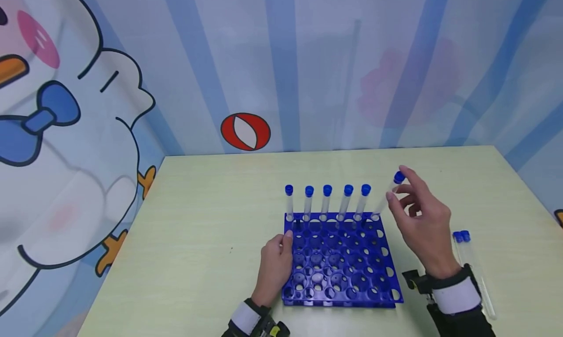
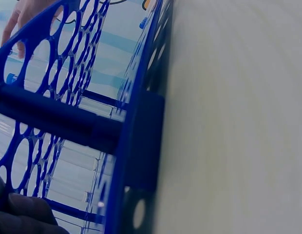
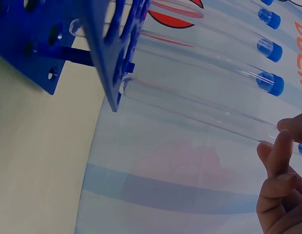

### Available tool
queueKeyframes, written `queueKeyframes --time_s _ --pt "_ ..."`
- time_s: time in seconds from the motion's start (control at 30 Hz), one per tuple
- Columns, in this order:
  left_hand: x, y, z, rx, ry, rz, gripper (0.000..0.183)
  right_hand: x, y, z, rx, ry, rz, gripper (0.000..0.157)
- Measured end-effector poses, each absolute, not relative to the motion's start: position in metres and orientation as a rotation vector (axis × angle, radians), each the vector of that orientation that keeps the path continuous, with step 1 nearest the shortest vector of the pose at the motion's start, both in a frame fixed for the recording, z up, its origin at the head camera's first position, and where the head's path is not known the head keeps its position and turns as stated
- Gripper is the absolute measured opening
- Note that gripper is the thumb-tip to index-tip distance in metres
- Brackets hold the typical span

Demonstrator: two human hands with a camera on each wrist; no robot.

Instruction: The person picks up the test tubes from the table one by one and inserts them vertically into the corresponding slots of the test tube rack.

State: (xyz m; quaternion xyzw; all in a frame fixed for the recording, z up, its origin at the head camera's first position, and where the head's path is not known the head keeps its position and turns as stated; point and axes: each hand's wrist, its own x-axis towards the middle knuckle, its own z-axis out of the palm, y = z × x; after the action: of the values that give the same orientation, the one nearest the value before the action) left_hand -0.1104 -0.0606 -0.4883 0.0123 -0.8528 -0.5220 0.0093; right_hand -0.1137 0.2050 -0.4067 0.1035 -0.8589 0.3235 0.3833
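Two hands are engaged, neither of them idle. Your right hand (image 1: 424, 224) pinches a capped tube (image 1: 382, 203) near its blue cap, between thumb and fingers. Your left hand (image 1: 273, 266) grips the left side of the blue rack (image 1: 343, 305), the thumb at its upper edge. The held tube leans, its lower end at the far right corner hole of the rack; in the right wrist view that end sits about level with the top plate, and I cannot tell whether it has entered the hole.

Principal risk, in my judgement: with your grip so high on the tube, a small turn of the fingers could swing the tip off the hole and send it down outside the rack. Pressing while it leans could jam it against the hole's rim or tip the rack, should your left hand slacken.

Further along the far row stand five capped tubes (image 1: 327, 203), the nearest close enough to be knocked if your right hand drifts left. Two loose tubes (image 1: 471, 257) lie on the desk (image 1: 211, 220) just beside your right wrist strap (image 1: 457, 296); a careless sweep of that forearm could set them rolling.
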Motion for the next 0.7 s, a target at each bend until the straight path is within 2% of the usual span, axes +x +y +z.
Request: queueKeyframes --time_s 0.7 --pt "-0.111 -0.060 -0.490 0.024 -2.651 -1.618 0.042 -0.124 0.202 -0.430 0.223 -2.370 0.782 0.060"
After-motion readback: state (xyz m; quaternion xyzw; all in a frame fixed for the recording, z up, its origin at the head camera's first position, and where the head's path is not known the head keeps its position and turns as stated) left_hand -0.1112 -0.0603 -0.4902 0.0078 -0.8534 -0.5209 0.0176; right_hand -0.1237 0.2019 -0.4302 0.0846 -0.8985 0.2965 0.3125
